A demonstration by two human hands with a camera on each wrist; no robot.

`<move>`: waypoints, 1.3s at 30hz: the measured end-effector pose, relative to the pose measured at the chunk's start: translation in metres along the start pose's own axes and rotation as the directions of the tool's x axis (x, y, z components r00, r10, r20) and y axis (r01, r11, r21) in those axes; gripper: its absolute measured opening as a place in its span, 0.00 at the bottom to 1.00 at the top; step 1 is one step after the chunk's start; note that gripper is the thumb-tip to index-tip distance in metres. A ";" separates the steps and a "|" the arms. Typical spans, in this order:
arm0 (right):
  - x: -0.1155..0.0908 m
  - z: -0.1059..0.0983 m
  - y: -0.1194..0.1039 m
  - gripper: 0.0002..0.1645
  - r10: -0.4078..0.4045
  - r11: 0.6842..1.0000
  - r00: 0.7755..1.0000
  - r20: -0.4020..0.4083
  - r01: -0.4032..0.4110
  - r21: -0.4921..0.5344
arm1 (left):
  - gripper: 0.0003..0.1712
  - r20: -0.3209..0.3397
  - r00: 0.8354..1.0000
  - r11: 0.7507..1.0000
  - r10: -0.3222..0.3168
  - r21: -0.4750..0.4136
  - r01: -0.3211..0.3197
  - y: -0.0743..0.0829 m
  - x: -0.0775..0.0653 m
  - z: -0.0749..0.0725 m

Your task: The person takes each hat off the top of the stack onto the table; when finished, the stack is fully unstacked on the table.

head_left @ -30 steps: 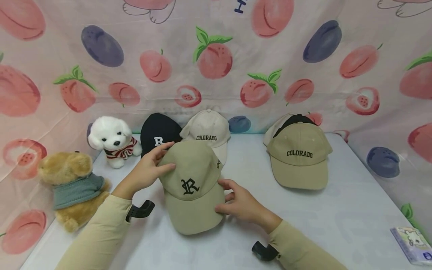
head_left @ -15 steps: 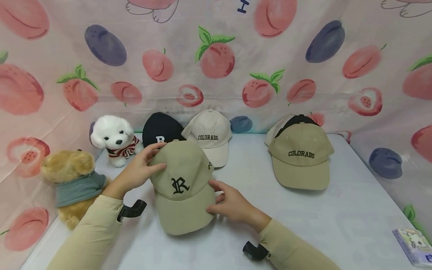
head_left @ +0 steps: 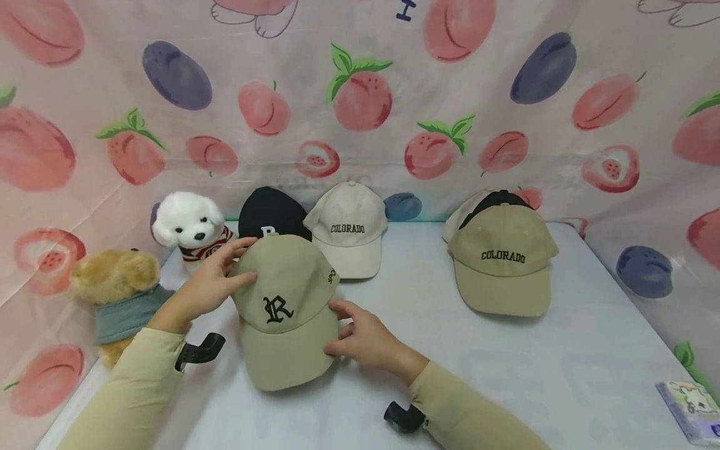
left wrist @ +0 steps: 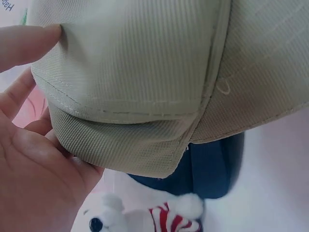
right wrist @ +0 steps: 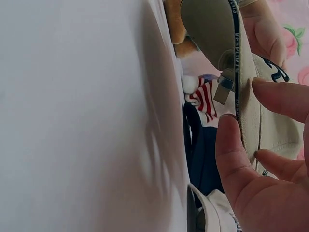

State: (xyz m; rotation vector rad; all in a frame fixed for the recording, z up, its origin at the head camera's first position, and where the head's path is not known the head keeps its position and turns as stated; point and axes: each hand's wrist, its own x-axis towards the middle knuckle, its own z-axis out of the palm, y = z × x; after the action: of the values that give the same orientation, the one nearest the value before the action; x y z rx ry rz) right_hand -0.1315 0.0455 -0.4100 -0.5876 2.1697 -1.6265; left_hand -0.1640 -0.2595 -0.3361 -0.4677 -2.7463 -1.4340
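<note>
"What is being held over the desk point(head_left: 562, 375)?"
"A tan cap point(head_left: 284, 328) marked R, at the near side, left of centre."
"How?"
"Its left side is being clamped by the left grip point(head_left: 208, 284), its right edge by the right grip point(head_left: 368, 337)."

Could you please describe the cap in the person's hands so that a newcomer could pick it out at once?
Start with the white table and look left of its middle, toward the front. There, between the left hand and right hand, is a khaki cap. Its front bears an ornate black R, whereas the COLORADO cap in matching khaki stands farther right.
</note>
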 end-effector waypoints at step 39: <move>0.039 0.066 -0.009 0.42 0.005 0.998 1.000 -0.023 -0.006 -0.059 | 0.36 0.030 0.998 0.998 -0.057 -0.022 0.058 -0.038 -0.014 -0.045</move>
State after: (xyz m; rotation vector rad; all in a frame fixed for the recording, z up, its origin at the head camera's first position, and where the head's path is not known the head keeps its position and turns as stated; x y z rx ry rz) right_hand -0.1289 -0.0307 -0.4207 -0.5822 2.2410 -1.5783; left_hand -0.1662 -0.3198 -0.3431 -0.4167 -2.7911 -1.4851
